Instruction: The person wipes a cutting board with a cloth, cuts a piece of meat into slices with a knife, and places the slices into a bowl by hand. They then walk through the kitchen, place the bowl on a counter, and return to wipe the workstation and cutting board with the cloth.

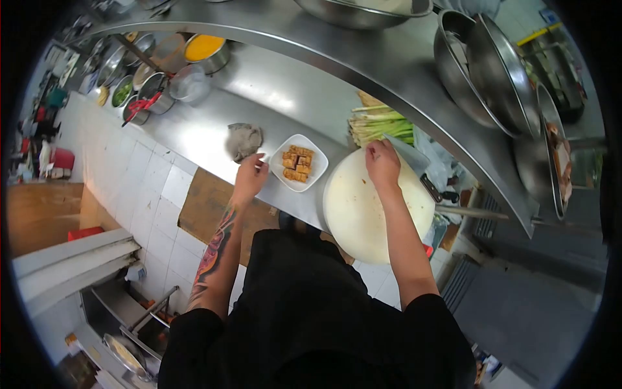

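My left hand (251,176) is just below a crumpled grey cloth (244,141) on the steel counter, its fingers loosely bent and apart. Just right of that hand is a white square dish (317,170) with several browned, cut food pieces (297,163). My right hand (383,161) is over the round white cutting board (353,207), fingers curled together; whatever they may pinch is hidden. Beside those fingers lies a broad knife blade (409,155), its black handle (430,187) pointing toward the board's right edge.
Green stalks (382,126) and a plastic bag (433,155) lie behind the board. A steel shelf (363,61) crosses above the counter, carrying large metal bowls (502,68). At the left end stand pots, one with orange liquid (204,47), and a clear container (190,84).
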{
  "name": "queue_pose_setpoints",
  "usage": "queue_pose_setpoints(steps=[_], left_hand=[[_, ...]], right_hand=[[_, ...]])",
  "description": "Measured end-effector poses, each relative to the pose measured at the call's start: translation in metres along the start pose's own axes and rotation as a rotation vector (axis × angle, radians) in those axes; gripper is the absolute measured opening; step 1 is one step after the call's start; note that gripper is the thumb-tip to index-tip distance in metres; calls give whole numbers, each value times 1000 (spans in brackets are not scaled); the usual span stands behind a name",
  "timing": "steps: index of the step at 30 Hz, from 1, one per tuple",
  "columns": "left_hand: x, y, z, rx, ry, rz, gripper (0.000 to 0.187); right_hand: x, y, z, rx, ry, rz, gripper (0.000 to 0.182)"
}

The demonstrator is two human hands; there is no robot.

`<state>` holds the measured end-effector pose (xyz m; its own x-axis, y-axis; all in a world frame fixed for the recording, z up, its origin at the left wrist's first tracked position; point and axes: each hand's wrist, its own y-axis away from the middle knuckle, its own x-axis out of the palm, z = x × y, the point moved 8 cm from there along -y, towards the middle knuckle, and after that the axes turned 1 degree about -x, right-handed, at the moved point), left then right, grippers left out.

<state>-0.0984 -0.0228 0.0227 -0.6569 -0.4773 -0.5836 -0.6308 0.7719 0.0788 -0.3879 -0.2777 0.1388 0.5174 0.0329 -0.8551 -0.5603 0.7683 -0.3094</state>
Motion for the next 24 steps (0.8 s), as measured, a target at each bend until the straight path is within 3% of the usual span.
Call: queue_pose_setpoints(steps=[1,3,5,7,10,11,15,18,24], left_hand=[[8,0,10,-100,181,120,41],[26,3,8,-187,330,163,35],[37,1,7,-230,319,212,28],[50,-6,25,-162,371,117,24],[49,-6,25,-38,360,17,22],[45,-3,21,-18,368,7,21],[38,4,32,45,388,14,23],[-2,13,35,11,484,28,24],[-182,48,53,-68,580,101,26]], right_hand=[[-4,1,-2,-3,-77,-19,7],[-14,4,-5,-6,-221,-55,6],[-16,15,-10,73,-232,11,9],[-28,32,16,246,-471,112,12],[-3,77,38,290,-617,229,10],[-8,83,69,214,-608,271,8],[5,108,181,384,-861,613,9],[20,97,286,321,-981,790,9],[-13,30,582,18,-1468,1078,9]])
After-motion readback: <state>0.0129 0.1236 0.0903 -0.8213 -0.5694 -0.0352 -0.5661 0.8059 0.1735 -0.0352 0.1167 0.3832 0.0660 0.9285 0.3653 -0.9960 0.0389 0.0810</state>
